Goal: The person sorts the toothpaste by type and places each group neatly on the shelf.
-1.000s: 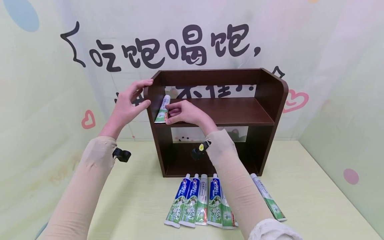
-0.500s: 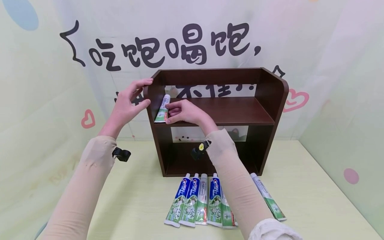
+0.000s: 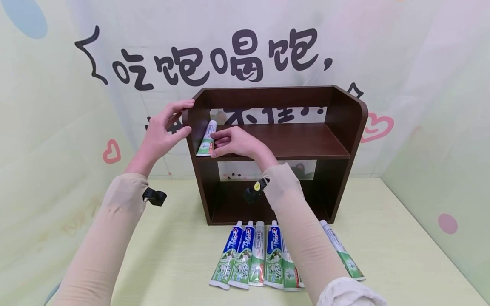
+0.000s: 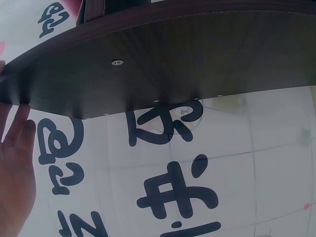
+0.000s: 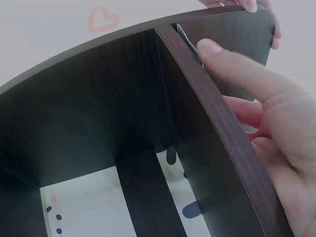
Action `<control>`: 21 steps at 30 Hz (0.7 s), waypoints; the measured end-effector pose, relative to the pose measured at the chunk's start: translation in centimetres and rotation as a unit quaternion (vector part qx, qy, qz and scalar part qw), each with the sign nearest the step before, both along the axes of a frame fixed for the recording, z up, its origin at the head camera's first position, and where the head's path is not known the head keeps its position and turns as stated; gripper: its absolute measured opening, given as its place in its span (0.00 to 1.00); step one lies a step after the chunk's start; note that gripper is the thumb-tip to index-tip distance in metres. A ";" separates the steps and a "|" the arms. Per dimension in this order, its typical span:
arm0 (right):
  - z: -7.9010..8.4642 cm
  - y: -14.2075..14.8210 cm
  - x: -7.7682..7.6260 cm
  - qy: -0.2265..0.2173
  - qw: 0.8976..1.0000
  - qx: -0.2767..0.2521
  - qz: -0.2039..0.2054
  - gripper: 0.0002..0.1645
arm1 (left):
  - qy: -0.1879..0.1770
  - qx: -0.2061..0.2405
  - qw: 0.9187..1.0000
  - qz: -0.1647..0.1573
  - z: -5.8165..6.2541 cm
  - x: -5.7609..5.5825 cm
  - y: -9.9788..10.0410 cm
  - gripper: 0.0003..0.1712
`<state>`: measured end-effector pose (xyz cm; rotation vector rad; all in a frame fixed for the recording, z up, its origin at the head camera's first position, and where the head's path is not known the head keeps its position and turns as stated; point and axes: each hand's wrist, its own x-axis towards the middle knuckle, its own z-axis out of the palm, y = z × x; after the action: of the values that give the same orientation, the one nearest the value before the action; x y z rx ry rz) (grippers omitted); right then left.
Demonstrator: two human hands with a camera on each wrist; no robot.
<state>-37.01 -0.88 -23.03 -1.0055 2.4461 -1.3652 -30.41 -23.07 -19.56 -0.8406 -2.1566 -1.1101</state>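
On the upper tier of the dark brown shelf point(image 3: 285, 142), a white and green toothpaste tube point(image 3: 206, 142) leans cap up by the left side panel. My right hand point(image 3: 239, 142) holds the tube by its right edge, thumb low and fingers higher. In the right wrist view, the thumb point(image 5: 237, 69) lies close to the tube's edge, most of which is hidden by the board. My left hand point(image 3: 162, 129) grips the front edge of the left side panel, with fingers on its outer face point(image 4: 98, 64) in the left wrist view.
Blue and green toothpaste tubes point(image 3: 242, 255) and white and green ones lie in a row on the pale table point(image 3: 164, 255) before the shelf. My right forearm covers part of the row. Another tube point(image 3: 342, 250) lies apart at right. A printed curtain hangs behind.
Both hands and the toothpaste tube keep practically the same place. The head view has shifted very slightly.
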 end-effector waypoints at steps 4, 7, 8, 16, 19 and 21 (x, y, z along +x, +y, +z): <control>0.0 0.0 0.0 0.002 1.000 0.000 0.000 0.36 | -0.003 -0.007 1.000 -0.001 0.0 -0.2 -0.2 0.30; 0.0 0.0 0.0 -0.001 1.000 -0.002 -0.001 0.36 | -0.009 -0.021 1.000 0.001 0.3 -0.2 -0.4 0.31; -0.1 0.0 0.0 -0.002 1.000 -0.002 -0.002 0.36 | -0.012 -0.026 1.000 0.000 0.4 -0.2 -0.5 0.31; 0.0 -0.1 0.0 -0.003 1.000 0.000 -0.004 0.36 | -0.040 -0.027 0.999 -0.019 0.0 -2.2 -1.5 0.34; 0.0 0.0 0.1 -0.003 1.000 -0.001 -0.007 0.36 | -0.039 -0.015 0.999 -0.028 -0.6 -3.2 -1.9 0.34; 0.0 0.0 0.2 -0.004 1.000 -0.002 -0.006 0.36 | -0.036 -0.011 0.999 -0.030 -0.8 -3.5 -2.0 0.34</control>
<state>-36.85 -0.85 -23.05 -0.9847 2.4487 -1.3773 -33.92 -25.05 -20.38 -0.8943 -2.2201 -1.1651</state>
